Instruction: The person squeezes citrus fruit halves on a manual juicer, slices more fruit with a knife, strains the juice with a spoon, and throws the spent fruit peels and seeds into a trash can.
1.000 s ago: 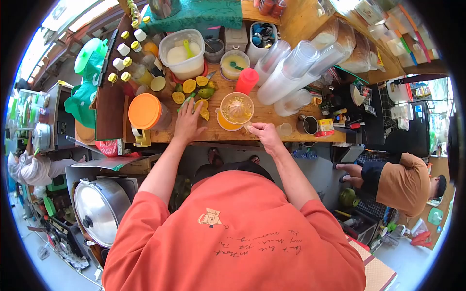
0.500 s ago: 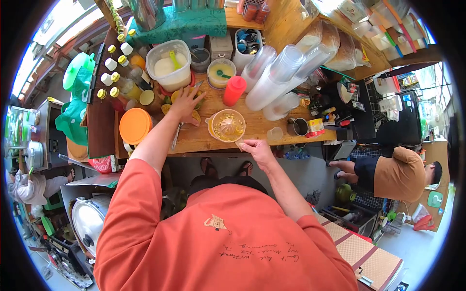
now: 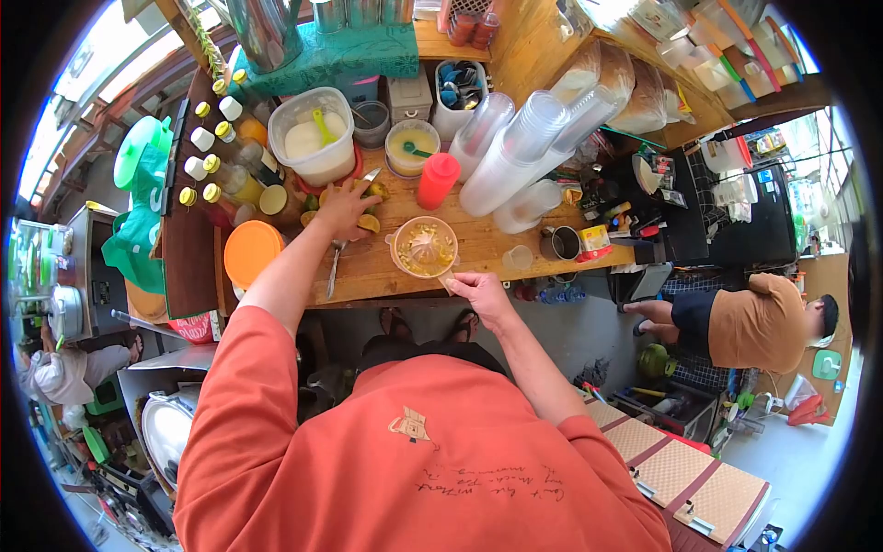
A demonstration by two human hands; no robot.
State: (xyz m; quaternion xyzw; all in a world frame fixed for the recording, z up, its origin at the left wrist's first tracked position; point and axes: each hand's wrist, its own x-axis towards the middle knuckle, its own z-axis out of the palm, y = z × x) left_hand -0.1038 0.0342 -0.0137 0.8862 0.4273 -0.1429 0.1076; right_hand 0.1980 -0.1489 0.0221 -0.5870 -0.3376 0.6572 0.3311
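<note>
My right hand (image 3: 481, 297) grips the short handle of a citrus juicer (image 3: 425, 248) at the table's front edge. Its ribbed cone points up, with yellow pulp and seeds around it. My left hand (image 3: 342, 212) lies over a group of cut citrus fruit, its fingers stretched out and a little apart. One citrus half (image 3: 368, 224) shows its orange face by the thumb; other pieces are partly covered by the hand. A knife (image 3: 370, 176) lies just beyond the fingertips. Nearer my left forearm is a metal spoon (image 3: 335, 267).
Behind stand a tub of white granules (image 3: 313, 138), a container of yellow liquid (image 3: 412, 147) and a red squeeze bottle (image 3: 438, 180). Stacked plastic cups (image 3: 515, 156) lean to the right, near a metal mug (image 3: 560, 243). Bottles and an orange-lidded jar (image 3: 253, 255) stand left. A person (image 3: 754, 322) is at far right.
My left hand has shifted slightly toward me and left over the citrus, its fingers less widely spread. The knife blade shows more. My right hand keeps hold of the juicer.
</note>
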